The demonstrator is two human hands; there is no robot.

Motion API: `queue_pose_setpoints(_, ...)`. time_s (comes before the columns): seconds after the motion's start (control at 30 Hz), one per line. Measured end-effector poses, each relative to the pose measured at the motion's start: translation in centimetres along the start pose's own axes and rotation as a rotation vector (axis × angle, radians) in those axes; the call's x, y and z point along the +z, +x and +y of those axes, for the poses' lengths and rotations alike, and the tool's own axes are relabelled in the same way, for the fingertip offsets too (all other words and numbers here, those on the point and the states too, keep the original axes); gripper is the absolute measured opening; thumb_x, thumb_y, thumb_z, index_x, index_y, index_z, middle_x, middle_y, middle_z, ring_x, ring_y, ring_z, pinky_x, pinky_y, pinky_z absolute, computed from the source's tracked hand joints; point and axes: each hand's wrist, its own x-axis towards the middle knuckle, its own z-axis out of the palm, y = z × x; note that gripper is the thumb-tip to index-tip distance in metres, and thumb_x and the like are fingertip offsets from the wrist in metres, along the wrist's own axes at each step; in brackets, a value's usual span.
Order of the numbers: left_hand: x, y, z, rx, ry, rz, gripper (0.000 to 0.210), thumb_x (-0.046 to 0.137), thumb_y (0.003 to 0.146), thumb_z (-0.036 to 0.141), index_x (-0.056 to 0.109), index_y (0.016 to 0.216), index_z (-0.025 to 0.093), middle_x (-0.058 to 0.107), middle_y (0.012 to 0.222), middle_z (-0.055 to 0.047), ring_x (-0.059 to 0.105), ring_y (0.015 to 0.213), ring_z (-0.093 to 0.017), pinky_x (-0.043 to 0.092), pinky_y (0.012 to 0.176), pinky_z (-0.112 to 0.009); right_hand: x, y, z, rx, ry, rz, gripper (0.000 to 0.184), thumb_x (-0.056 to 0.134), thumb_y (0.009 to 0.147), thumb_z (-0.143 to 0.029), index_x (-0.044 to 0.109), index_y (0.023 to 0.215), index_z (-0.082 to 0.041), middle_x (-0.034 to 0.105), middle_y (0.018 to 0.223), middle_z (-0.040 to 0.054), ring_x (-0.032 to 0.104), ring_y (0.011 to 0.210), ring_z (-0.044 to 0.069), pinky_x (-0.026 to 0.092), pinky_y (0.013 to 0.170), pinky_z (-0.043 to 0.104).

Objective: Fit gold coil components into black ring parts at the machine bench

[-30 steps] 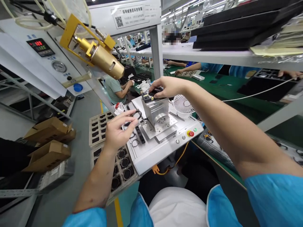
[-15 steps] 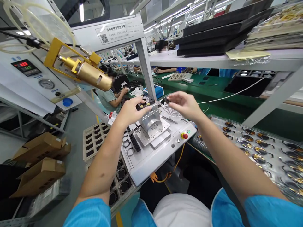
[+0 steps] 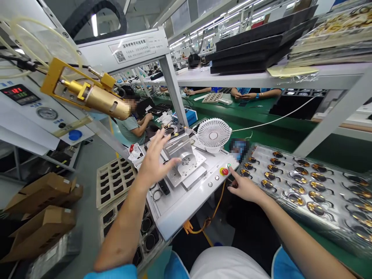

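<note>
My left hand [image 3: 155, 162] is raised with its fingers spread, holding nothing, and partly covers a silver metal fixture [image 3: 187, 158]. A dark round ring [image 3: 169, 131] lies on the black holder at the top of the fixture. My right hand [image 3: 245, 186] reaches with its index finger to a green-lit button [image 3: 229, 166] on the machine's front panel. Its other fingers curl around a small dark piece [image 3: 231, 184], whose kind I cannot make out. Beside the button sits a red emergency-stop knob [image 3: 224, 171].
A gold dispensing head [image 3: 101, 100] hangs at upper left. Behind the fixture stands a white fan [image 3: 214, 135]. Trays of round parts with dark tails [image 3: 302, 178] lie at right, and a compartment tray [image 3: 114, 178] at left. Co-workers sit across the green bench [image 3: 261, 112].
My left hand has lifted off the top of the fixture and opened, uncovering the ring. My right hand has moved down from near the fan to the green button.
</note>
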Motion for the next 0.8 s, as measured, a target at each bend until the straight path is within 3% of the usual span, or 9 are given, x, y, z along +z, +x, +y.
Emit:
queue_pose_setpoints(0.1, 1.5, -5.3, 1.7, 0.010, -0.115, 0.104, 0.058, 0.071, 0.087, 0.057, 0.061, 0.135, 0.024, 0.057, 0.151, -0.014, 0.049, 0.145, -0.034, 0.037, 0.121, -0.058, 0.5, 0.1, -0.4, 0.041, -0.126, 0.057, 0.080, 0.060, 0.089, -0.032, 0.031, 0.163, -0.017, 0.074, 0.101, 0.0107, 0.071, 0.092, 0.030, 0.048, 0.079, 0.035)
queue_pose_setpoints(0.17, 3.4, -9.2, 2.8, -0.035, -0.277, 0.075, 0.050, 0.074, 0.088, 0.048, 0.064, 0.131, 0.025, 0.065, 0.141, -0.014, 0.057, 0.137, -0.032, 0.045, 0.117, -0.056, 0.1, 0.4, -0.5, 0.082, -0.199, 0.070, 0.079, 0.059, 0.090, -0.032, 0.032, 0.162, -0.015, 0.074, 0.100, 0.0126, 0.071, 0.091, 0.032, 0.048, 0.077, 0.035)
queue_pose_setpoints(0.27, 7.2, -14.1, 4.5, -0.271, -0.514, -0.045, 0.036, 0.077, 0.086, 0.039, 0.071, 0.120, 0.027, 0.070, 0.132, -0.013, 0.064, 0.128, -0.032, 0.051, 0.112, -0.053, -1.1, 0.5, -0.6, 0.079, -0.159, 0.054, 0.077, 0.061, 0.089, -0.030, 0.036, 0.160, -0.016, 0.074, 0.095, 0.0103, 0.071, 0.089, 0.030, 0.048, 0.076, 0.034)
queue_pose_setpoints(0.37, 11.0, -17.4, 6.2, -0.586, -0.763, -0.147, 0.029, 0.073, 0.090, 0.037, 0.073, 0.118, 0.028, 0.073, 0.128, -0.012, 0.067, 0.125, -0.030, 0.050, 0.113, -0.049, -1.5, -0.8, -0.8, 0.029, -0.020, 0.086, 0.072, 0.067, 0.086, -0.029, 0.046, 0.155, -0.021, 0.074, 0.098, 0.0086, 0.070, 0.086, 0.027, 0.051, 0.078, 0.035)
queue_pose_setpoints(0.47, 14.0, -19.3, 8.0, -0.830, -1.099, -0.189, 0.038, 0.073, 0.091, 0.042, 0.070, 0.126, 0.029, 0.073, 0.129, -0.013, 0.068, 0.124, -0.029, 0.050, 0.113, -0.047, 0.4, -3.6, -2.0, -0.161, 0.317, 0.031, 0.078, 0.081, 0.080, -0.040, 0.051, 0.150, -0.024, 0.075, 0.106, 0.0076, 0.070, 0.085, 0.024, 0.054, 0.080, 0.035)
queue_pose_setpoints(0.57, 16.1, -20.1, 9.1, -0.922, -1.396, -0.157, 0.053, 0.080, 0.084, 0.045, 0.066, 0.132, 0.029, 0.073, 0.129, -0.015, 0.069, 0.122, -0.031, 0.052, 0.110, -0.048, 3.7, -6.1, -3.7, -0.389, 0.623, -0.009, 0.093, 0.094, 0.064, -0.055, 0.057, 0.144, -0.024, 0.074, 0.108, 0.0080, 0.069, 0.094, 0.024, 0.056, 0.085, 0.035)
queue_pose_setpoints(0.7, 17.7, -20.2, 9.5, -0.970, -1.585, -0.009, 0.058, 0.089, 0.074, 0.042, 0.070, 0.125, 0.023, 0.076, 0.120, -0.016, 0.073, 0.113, -0.032, 0.056, 0.103, -0.049, 7.1, -7.2, -5.0, -0.507, 0.748, 0.148, 0.090, 0.092, 0.061, -0.062, 0.064, 0.136, -0.021, 0.075, 0.103, 0.0096, 0.067, 0.094, 0.024, 0.056, 0.078, 0.032)
queue_pose_setpoints(0.8, 18.3, -19.8, 9.2, -0.964, -1.616, 0.035, 0.054, 0.091, 0.072, 0.037, 0.073, 0.120, 0.022, 0.076, 0.119, -0.015, 0.075, 0.104, -0.030, 0.059, 0.097, -0.047, 7.2, -6.9, -5.3, -0.593, 0.707, 0.231, 0.081, 0.091, 0.067, -0.059, 0.065, 0.132, -0.019, 0.075, 0.099, 0.0091, 0.065, 0.092, 0.022, 0.056, 0.079, 0.032)
